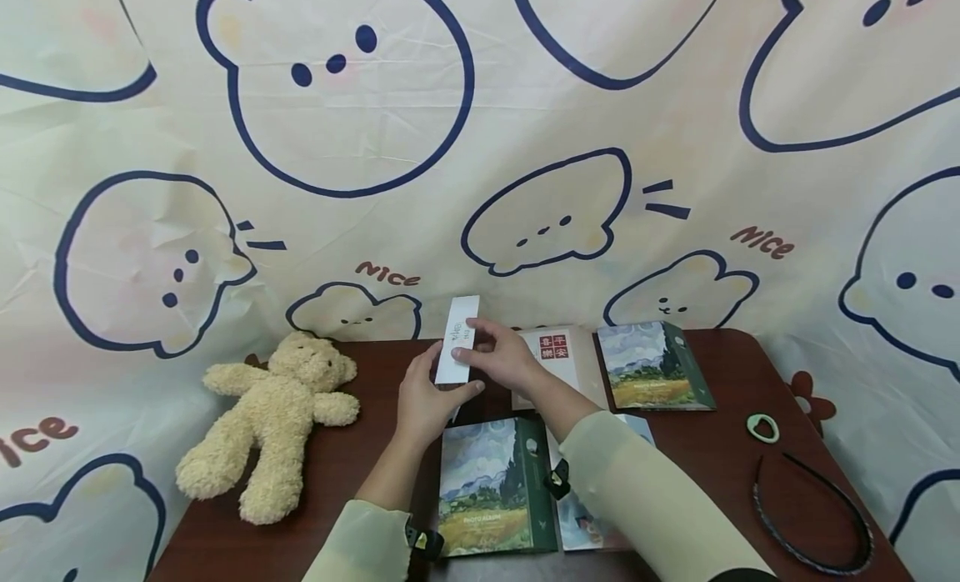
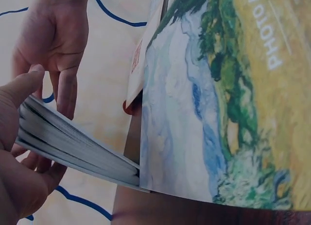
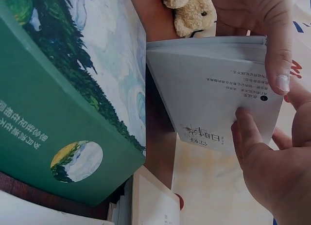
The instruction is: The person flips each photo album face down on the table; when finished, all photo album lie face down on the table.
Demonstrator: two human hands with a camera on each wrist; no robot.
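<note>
Upright between my two hands is a white book (image 1: pixel 455 340), its narrow white side with small print showing in the head view. Its pale cover (image 3: pixel 204 89) carries printed characters in the right wrist view, and the left wrist view shows the page edges (image 2: pixel 73 137) slightly spread. My left hand (image 1: pixel 429 398) grips the book from the near left side. From the right, my right hand (image 1: pixel 502 354) holds it with thumb and fingers. Just in front of both hands lies a photo album (image 1: pixel 480 490) with a painted landscape cover and green spine.
A cream teddy bear (image 1: pixel 277 423) lies at the left. Behind the right forearm are a beige book (image 1: pixel 588 365) with red characters and a second landscape album (image 1: pixel 652 369). Partly under the right sleeve lies another book (image 1: pixel 581 528). A pale green ring (image 1: pixel 762 428) and dark headband (image 1: pixel 862 515) lie right.
</note>
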